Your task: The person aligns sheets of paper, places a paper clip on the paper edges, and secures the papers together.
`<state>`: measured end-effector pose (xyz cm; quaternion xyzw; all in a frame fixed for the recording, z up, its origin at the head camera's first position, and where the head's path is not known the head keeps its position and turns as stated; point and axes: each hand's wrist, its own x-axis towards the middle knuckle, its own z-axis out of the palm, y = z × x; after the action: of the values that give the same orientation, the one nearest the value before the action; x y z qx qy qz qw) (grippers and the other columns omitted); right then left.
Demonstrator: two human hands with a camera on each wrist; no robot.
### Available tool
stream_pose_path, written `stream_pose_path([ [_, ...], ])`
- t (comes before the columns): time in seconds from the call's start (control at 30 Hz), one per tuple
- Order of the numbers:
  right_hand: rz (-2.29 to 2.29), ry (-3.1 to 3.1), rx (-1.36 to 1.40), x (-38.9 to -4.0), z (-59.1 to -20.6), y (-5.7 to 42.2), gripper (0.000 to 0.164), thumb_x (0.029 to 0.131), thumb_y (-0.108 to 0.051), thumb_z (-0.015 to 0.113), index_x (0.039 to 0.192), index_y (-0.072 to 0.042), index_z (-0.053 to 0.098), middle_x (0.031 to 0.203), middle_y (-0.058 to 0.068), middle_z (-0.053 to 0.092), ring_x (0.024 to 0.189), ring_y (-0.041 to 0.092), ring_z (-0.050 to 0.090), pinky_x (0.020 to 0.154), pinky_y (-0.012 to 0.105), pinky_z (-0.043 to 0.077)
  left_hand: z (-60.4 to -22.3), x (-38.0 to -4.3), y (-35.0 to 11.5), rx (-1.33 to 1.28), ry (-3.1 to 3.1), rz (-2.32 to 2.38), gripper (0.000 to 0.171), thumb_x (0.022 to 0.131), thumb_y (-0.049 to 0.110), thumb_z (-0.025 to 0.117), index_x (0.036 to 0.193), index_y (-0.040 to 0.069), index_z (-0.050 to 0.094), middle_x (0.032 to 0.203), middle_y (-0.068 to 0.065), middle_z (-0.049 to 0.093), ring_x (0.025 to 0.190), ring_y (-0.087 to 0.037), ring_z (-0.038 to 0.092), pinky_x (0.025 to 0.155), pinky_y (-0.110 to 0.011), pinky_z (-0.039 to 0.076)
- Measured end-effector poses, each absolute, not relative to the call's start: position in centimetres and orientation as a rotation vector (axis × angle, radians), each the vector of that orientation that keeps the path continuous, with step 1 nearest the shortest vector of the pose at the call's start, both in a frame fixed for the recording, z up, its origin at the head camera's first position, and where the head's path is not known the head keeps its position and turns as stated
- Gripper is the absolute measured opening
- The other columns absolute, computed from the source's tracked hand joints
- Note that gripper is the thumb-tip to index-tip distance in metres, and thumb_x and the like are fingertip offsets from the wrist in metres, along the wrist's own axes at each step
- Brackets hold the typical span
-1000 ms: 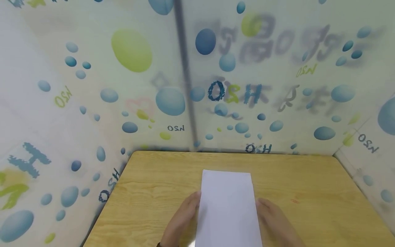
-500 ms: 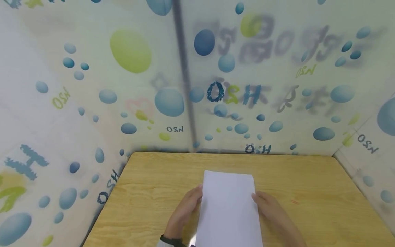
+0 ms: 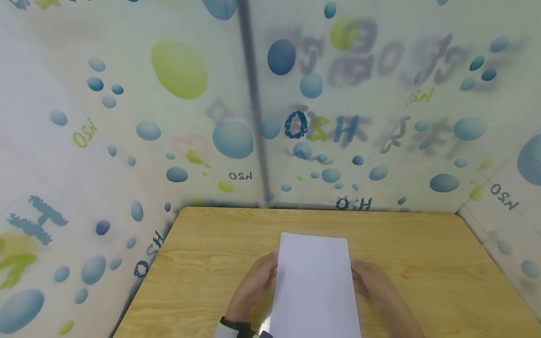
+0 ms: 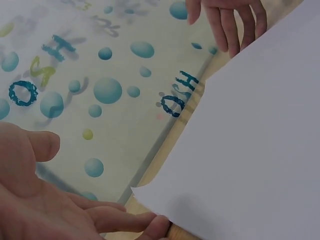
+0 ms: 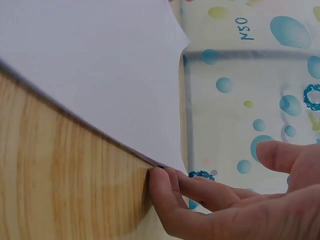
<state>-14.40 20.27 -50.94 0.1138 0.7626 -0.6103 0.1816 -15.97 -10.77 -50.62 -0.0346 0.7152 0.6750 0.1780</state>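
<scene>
White paper (image 3: pixel 314 286) lies lengthwise on the wooden table between both hands, its near end cut off by the head view's bottom edge. My left hand (image 3: pixel 253 286) is at its left side; in the left wrist view the fingertips (image 4: pixel 159 225) meet the edge by a slightly lifted corner, with the thumb held apart. On the opposite side my right hand (image 3: pixel 378 286) touches the paper's edge. The right wrist view shows relaxed, bent fingers (image 5: pixel 165 187) against a corner, and the thumb (image 5: pixel 275 155) stands away from it.
The wooden table (image 3: pixel 211 244) ends at a pale curtain-like wall (image 3: pixel 380 103) printed with bubbles and letters, which also rises at both sides. A dark band (image 3: pixel 236 326) circles the left wrist. A small red mark (image 3: pixel 404 275) shows on the tabletop at right.
Both hands have slid a little farther up the paper's sides, and the paper has shifted slightly right. The right thumb, over the paper's edge half a second ago, is now off it.
</scene>
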Motion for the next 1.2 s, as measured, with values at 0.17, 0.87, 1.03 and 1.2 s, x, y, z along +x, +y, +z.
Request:
stream_pose_path([
  [0.17,-1.713,2.134,0.341,-14.3,-50.6,20.0,0.068,0.102,-0.043,0.043,0.141,0.012,0.034,0.145,0.029,0.036,0.131,0.046,0.037,0.097,0.047,0.043,-50.5,-16.0,-10.8,-0.085,2.007,1.926,0.045,0.101,0.051,0.04,0.083,0.011,0.044,0.076,-0.003,0.037,0.07,-0.022,0.035,0.066,-0.035,0.028],
  [0.87,-1.662,2.17,0.276,-14.0,-49.7,19.7,0.073,0.101,-0.048,0.042,0.142,0.012,0.033,0.145,0.03,0.035,0.133,0.047,0.031,0.104,0.058,0.027,-50.3,-16.1,-10.6,-0.111,2.035,1.89,0.074,0.1,0.055,0.04,0.135,-0.009,0.043,0.118,-0.017,0.045,0.111,-0.033,0.041,0.093,-0.052,0.035],
  [1.03,-1.687,2.168,0.248,-13.7,-49.6,19.9,0.071,0.101,-0.047,0.042,0.141,0.012,0.034,0.144,0.029,0.037,0.133,0.047,0.033,0.102,0.059,0.031,-50.2,-16.1,-10.6,-0.102,2.031,1.9,0.057,0.102,0.051,0.038,0.109,-0.004,0.054,0.092,-0.01,0.046,0.09,-0.027,0.043,0.08,-0.043,0.037],
  [1.2,-1.733,2.139,0.224,-13.6,-49.6,20.0,0.069,0.103,-0.044,0.04,0.141,0.013,0.032,0.143,0.031,0.037,0.13,0.047,0.036,0.097,0.059,0.037,-50.3,-16.2,-10.5,-0.081,2.031,1.923,0.044,0.104,0.045,0.038,0.077,0.009,0.04,0.068,-0.002,0.033,0.068,-0.023,0.032,0.066,-0.035,0.029],
])
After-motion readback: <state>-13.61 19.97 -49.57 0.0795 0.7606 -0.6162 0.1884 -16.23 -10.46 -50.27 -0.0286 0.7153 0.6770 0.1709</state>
